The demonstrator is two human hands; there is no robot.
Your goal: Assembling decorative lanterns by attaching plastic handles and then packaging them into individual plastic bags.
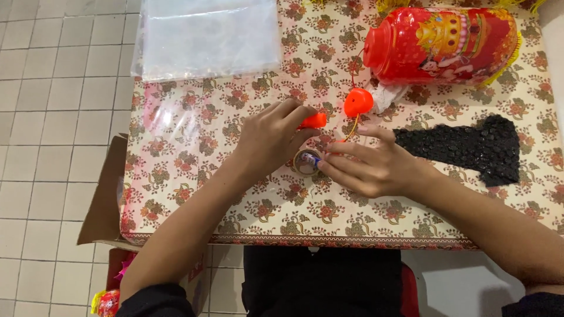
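hands over a floral tablecloth

head view: floral tablecloth (235,199) covers the table, pale floor tiles (53,117) to one side. left hand (273,141) pinches a small orange piece (313,121), mostly hidden by the fingers. right hand (367,167), fingers pressed together, touches a small round roll (307,161), perhaps tape. just beyond lies an orange cap (358,101) on a thin cord, near a red lantern (440,44) cut off at the top edge. black mesh patch (470,147) beside the wrist; clear plastic bags (205,35) well apart.
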